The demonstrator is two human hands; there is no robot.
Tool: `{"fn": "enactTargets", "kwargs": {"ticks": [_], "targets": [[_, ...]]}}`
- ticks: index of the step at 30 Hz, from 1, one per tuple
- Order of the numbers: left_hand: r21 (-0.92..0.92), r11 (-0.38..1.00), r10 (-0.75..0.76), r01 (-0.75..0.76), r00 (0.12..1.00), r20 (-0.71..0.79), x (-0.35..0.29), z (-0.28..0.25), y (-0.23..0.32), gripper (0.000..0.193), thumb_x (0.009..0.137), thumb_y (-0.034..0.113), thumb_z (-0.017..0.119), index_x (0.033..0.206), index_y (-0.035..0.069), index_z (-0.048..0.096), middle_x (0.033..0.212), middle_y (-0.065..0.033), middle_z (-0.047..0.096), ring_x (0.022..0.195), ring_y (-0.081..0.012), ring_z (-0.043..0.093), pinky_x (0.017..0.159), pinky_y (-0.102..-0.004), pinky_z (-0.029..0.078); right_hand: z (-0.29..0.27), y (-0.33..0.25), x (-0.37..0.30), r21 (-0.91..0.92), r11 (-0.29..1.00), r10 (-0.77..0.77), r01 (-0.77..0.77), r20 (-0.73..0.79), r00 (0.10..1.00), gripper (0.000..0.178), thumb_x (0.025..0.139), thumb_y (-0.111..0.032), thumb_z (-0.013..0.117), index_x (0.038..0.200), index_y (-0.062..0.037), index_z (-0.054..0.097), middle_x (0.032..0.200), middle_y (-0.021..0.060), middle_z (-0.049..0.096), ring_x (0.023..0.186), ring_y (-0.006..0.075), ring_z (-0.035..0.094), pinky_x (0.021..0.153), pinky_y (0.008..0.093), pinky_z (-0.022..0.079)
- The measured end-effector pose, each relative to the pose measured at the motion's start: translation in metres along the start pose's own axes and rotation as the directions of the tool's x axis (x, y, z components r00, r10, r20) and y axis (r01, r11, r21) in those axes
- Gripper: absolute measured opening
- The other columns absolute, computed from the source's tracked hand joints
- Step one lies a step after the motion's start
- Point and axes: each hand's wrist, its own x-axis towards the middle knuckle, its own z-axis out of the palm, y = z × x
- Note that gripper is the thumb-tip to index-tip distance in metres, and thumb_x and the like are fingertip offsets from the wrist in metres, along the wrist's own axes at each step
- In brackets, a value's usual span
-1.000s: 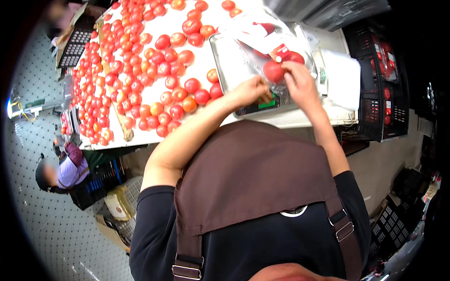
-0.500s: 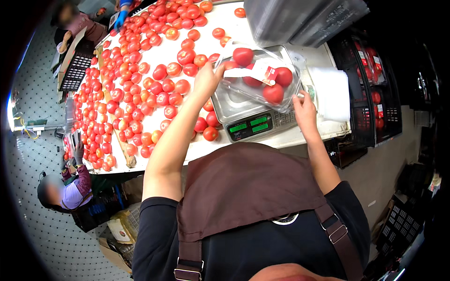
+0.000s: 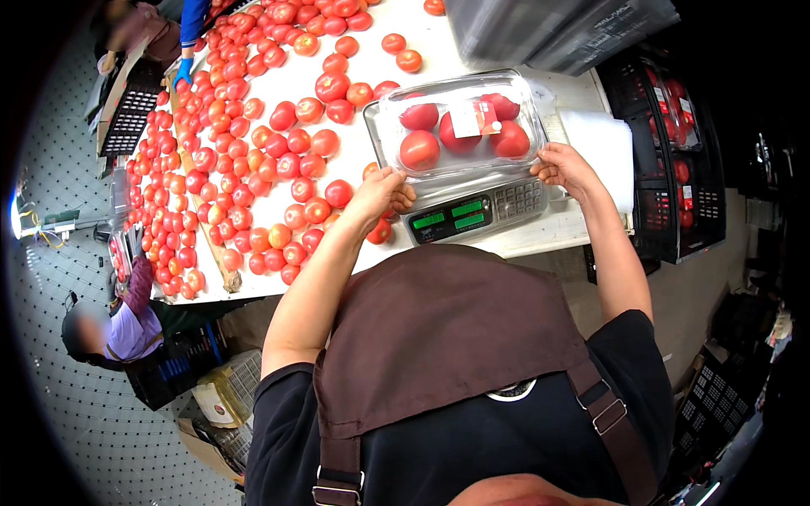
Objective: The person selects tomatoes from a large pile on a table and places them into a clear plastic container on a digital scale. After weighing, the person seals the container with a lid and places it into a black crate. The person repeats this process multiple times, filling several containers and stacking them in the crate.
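Note:
A clear plastic clamshell box (image 3: 396, 126) of several red tomatoes (image 3: 420, 149) lies squarely over the scale's metal pan. Its lid is down, with a white and red label (image 3: 474, 119) across the middle. My left hand (image 3: 386, 194) pinches the box's near left corner, fingers curled. At the near right corner, my right hand (image 3: 564, 169) grips the rim between thumb and fingers. Just in front of the box show the green-lit display and keypad of the weighing scale (image 3: 451, 219).
Loose tomatoes (image 3: 278, 169) cover the white table's left side, where a co-worker's blue-gloved hand (image 3: 183, 74) reaches in. Grey plastic stacks (image 3: 506, 34) stand behind the scale. White sheets (image 3: 599, 156) lie right of it, beside a black crate (image 3: 675, 202) with packed tomatoes. Another person (image 3: 126, 325) works at left.
The box has turned from a slant to straight over the pan, its label now flat. My left hand has come nearer, down to the front corner. The blue-gloved hand has moved down and left.

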Motion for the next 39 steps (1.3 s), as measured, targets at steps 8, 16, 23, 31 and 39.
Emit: {"fn": "enactTargets", "kwargs": {"ticks": [8,16,23,31,39], "targets": [[0.080,0.991,0.115,-0.111,0.992,-0.049,0.009,-0.001,-0.015,0.023,0.100,0.025,0.047,0.089,0.005,0.054,0.072,-0.0048,0.062,0.057,-0.0119,0.056,0.056,-0.0235,0.046,0.002,0.006,0.007,-0.108,0.992,-0.077,0.071,-0.059,0.995,0.017,0.098,-0.024,0.051,0.091,-0.0094,0.057,0.078,0.0032,0.067,0.065,0.0073,0.060,0.063,0.0233,0.049],[0.109,0.977,0.210,-0.184,0.924,-0.321,-0.032,-0.016,0.001,0.031,0.100,0.029,0.043,0.108,0.001,0.053,0.089,-0.0096,0.065,0.073,-0.0146,0.059,0.066,-0.0281,0.048,-0.032,0.040,-0.008,-0.306,0.918,-0.366,0.253,-0.402,0.840,0.032,0.097,-0.030,0.053,0.109,-0.0011,0.059,0.082,0.0091,0.068,0.070,0.0160,0.064,0.066,0.0282,0.050],[-0.089,0.968,0.154,-0.235,0.834,-0.530,-0.068,-0.059,-0.028,0.017,0.096,0.018,0.050,0.104,0.005,0.057,0.088,-0.0074,0.065,0.073,-0.0130,0.061,0.067,-0.0244,0.049,-0.056,0.165,0.002,-0.635,0.770,-0.437,-0.058,-0.592,0.677,0.062,0.083,-0.040,0.069,0.120,0.0061,0.051,0.116,0.0253,0.059,0.105,0.0348,0.059,0.089,0.0415,0.047],[-0.127,0.964,0.171,-0.234,0.910,-0.378,-0.072,-0.011,-0.023,0.017,0.098,0.018,0.052,0.104,0.004,0.057,0.086,-0.0064,0.064,0.075,-0.0123,0.062,0.071,-0.0257,0.050,-0.027,0.151,0.027,-0.615,0.775,-0.407,-0.142,-0.658,0.633,0.069,0.072,-0.039,0.077,0.117,0.0042,0.047,0.114,0.0269,0.052,0.103,0.0390,0.055,0.089,0.0425,0.046],[-0.074,0.988,0.122,-0.135,0.979,-0.161,-0.056,0.056,0.001,0.020,0.096,0.018,0.051,0.105,0.001,0.056,0.086,-0.0073,0.063,0.073,-0.0109,0.059,0.069,-0.0223,0.046,-0.050,0.143,0.032,-0.138,0.989,-0.124,0.055,-0.561,0.819,0.037,0.083,-0.032,0.072,0.096,0.0004,0.062,0.087,0.0066,0.063,0.083,0.0146,0.054,0.076,0.0306,0.042]]}}
